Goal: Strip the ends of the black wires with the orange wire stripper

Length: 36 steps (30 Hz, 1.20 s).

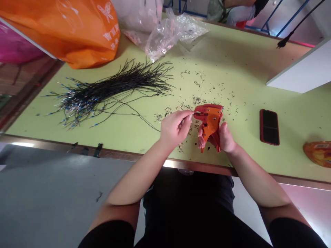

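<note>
My right hand [226, 137] is wrapped round the handles of a red and orange wire stripper [213, 119], held over the table with its jaws facing left. Between the pinched fingers of my left hand [173, 127] is a thin black wire [152, 126], its end at the stripper's jaws. The wire's tail runs off to the left across the tabletop. A large bundle of black wires [111, 86] lies to the left of my hands, with blue and silvery ends gathered at its left side. Whether the jaws grip the wire, I cannot tell.
Small black clippings [198, 100] litter the green table [232, 62] around my hands. An orange bag [93, 34] and clear plastic bags [168, 34] stand at the back left. To the right lie a phone [269, 127] and an orange container [318, 153], with a white panel [302, 69] behind. Someone sits across the table.
</note>
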### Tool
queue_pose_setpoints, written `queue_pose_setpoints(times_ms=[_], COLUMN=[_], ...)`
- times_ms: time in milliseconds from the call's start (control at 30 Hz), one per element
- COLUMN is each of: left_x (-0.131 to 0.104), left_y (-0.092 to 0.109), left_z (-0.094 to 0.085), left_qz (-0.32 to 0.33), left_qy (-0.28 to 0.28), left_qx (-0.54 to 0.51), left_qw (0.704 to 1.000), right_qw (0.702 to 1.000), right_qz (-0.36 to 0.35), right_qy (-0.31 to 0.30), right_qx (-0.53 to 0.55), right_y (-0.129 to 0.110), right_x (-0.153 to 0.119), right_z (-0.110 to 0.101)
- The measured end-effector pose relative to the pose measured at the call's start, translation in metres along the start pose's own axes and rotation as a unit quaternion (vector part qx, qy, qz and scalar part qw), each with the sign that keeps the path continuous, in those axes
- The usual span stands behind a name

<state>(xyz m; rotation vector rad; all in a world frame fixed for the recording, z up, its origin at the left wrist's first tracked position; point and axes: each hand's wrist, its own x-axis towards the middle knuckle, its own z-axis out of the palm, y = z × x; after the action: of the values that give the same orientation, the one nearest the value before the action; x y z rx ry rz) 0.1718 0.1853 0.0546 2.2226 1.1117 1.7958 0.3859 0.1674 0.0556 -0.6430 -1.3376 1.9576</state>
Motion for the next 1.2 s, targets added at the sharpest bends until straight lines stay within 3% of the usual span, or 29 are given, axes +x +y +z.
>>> queue_pose_setpoints(times_ms=[133,333,633,800,1200], left_x=[-0.0003,-0.0001,-0.0013,-0.0033,-0.0038], left_y=[-0.0033,-0.0054,-0.0009,0.0033,-0.0032], left_z=[-0.0026,-0.0035,-0.0043,-0.0019,0.0000], left_qz=[0.011,0.021,-0.033,-0.073,0.012], left_qy=[-0.021,-0.011,0.019,0.009,0.005], left_qx=[0.047,0.076,0.033,-0.003,0.063], left_qw=[0.999,0.997,0.999,0.997,0.998], right_qw=[1.000,1.000,1.000,1.000,1.000], right_qz=[0.000,-0.011,-0.005,-0.007,-0.009], right_qy=[0.007,0.006,-0.006,-0.002,0.019], right_qx=[-0.006,-0.022,-0.002,0.003,-0.021], right_y=[-0.0005,-0.0001,-0.0013,-0.0034,0.0014], right_x=[-0.0002,-0.0013,-0.0011,0.0002,-0.0009], right_z=[0.0002,0.0003,0.0013,0.0035,0.0021])
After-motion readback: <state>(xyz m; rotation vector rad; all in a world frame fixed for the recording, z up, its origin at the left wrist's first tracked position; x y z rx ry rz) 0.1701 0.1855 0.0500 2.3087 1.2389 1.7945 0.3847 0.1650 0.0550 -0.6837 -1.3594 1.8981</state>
